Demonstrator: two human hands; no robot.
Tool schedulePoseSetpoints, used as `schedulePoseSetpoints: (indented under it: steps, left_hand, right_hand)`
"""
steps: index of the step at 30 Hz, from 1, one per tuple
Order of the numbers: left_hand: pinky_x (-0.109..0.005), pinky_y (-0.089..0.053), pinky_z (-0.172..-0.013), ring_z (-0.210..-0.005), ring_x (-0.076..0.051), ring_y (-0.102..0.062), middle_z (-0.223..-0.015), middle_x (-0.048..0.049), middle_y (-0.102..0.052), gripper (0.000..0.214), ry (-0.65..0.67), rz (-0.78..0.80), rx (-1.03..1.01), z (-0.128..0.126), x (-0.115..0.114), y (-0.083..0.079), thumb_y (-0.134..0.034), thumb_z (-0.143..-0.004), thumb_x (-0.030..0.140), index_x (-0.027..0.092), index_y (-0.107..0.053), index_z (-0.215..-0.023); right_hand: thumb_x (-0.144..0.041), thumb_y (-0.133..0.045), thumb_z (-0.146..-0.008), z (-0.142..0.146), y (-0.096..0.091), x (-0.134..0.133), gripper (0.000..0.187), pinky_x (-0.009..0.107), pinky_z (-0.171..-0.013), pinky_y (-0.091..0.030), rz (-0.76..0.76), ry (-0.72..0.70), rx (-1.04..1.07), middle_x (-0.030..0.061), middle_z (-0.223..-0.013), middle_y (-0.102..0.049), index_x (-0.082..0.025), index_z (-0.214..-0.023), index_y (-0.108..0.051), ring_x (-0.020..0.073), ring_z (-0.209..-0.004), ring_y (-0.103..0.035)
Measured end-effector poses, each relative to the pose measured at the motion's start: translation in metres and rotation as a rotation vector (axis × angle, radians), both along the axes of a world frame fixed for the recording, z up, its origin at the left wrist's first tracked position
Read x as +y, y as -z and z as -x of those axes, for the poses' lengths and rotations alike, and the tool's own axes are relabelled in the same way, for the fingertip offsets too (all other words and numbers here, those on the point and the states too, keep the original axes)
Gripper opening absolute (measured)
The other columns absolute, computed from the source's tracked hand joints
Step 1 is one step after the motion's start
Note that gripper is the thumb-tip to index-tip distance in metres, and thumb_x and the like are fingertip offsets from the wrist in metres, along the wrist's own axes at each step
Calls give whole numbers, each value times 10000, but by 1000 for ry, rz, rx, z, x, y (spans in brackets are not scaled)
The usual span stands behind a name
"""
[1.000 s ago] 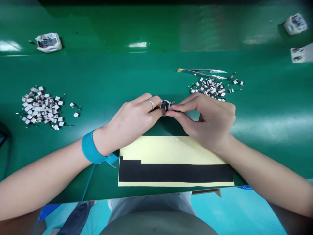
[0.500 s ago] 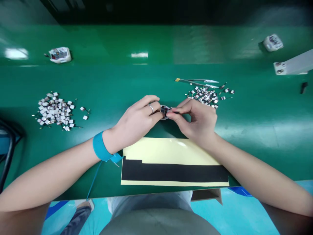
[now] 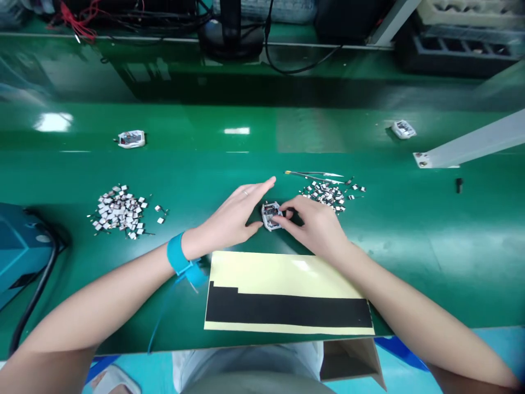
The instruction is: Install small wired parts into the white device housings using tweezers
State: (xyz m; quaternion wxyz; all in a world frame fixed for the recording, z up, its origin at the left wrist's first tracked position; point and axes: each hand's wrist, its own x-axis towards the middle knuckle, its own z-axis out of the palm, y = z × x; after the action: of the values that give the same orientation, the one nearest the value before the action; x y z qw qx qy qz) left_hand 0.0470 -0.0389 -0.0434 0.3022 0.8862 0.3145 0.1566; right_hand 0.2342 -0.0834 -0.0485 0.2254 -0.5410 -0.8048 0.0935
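Observation:
A small white plastic housing with electronic parts inside [image 3: 268,214] lies on the green table, its open side up. My right hand [image 3: 318,223] has its thumb and fingertips closed on the housing's right edge and covers that side. My left hand [image 3: 233,218] is open at the left of the housing, with fingers stretched out and the thumb tip close to the rim. Just beyond my right hand is a pile of small white-and-black components with short leads [image 3: 326,192]. Tweezers [image 3: 314,175] lie at the back of that pile.
A larger pile of similar components [image 3: 121,210] is at left. Two more white housings [image 3: 132,139] stand farther back, left and right. A yellow sheet with a black strip [image 3: 287,309] lies in front. A grey metal bar [image 3: 471,141] juts in from the right.
My left hand has let go of the housing and opened out to its left. My right hand stays at its right edge. The view has tilted up, showing the shelf at the back.

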Motion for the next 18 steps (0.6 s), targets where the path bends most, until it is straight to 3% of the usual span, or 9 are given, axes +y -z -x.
schedulePoseSetpoints:
  steps: [2, 4, 8, 13, 18]
  left_hand:
    - [-377, -296, -1029, -1275, -205, -249, -1366, -75, -336, 760, 90, 51, 5, -1, 7, 3, -555, -761, 113, 203, -93, -1358]
    - [-387, -306, -1015, -1258, -204, -292, -1330, -72, -398, 744, 127, 53, 8, -3, 9, 6, -570, -769, 145, 216, -112, -1352]
    - [-376, -415, -898, -1055, -213, -512, -1114, -73, -579, 740, 41, 10, 2, -7, 3, 8, -668, -696, 249, 200, -248, -1303]
    - [-296, -502, -763, -888, -175, -585, -1025, -87, -574, 624, -55, 3, -106, -8, -8, 7, -676, -656, 163, 131, -378, -1203]
    - [-274, -516, -755, -848, -142, -582, -956, -53, -553, 552, -99, 12, -240, -10, -13, 9, -648, -658, 125, 151, -410, -1155]
  right_hand:
    - [-296, -555, -788, 3, 1, -1, 173, 228, -532, -425, -50, -26, -115, 33, -690, -603, -129, -793, -602, 126, -603, -570]
    - [-253, -524, -809, 5, 0, -3, 164, 237, -535, -424, -123, -55, -229, 41, -695, -614, -126, -761, -616, 138, -614, -581]
    - [-228, -500, -819, 6, -6, -7, 199, 245, -519, -410, -202, -107, -376, 33, -710, -614, -150, -670, -605, 132, -586, -554]
    - [-44, -448, -783, 8, -13, -10, 164, 257, -572, -435, -211, -148, -397, 84, -784, -599, -102, -737, -595, 163, -684, -559]
    - [-32, -426, -778, 10, -18, -13, 164, 280, -562, -440, -251, -152, -439, 108, -739, -576, -78, -759, -582, 193, -680, -549]
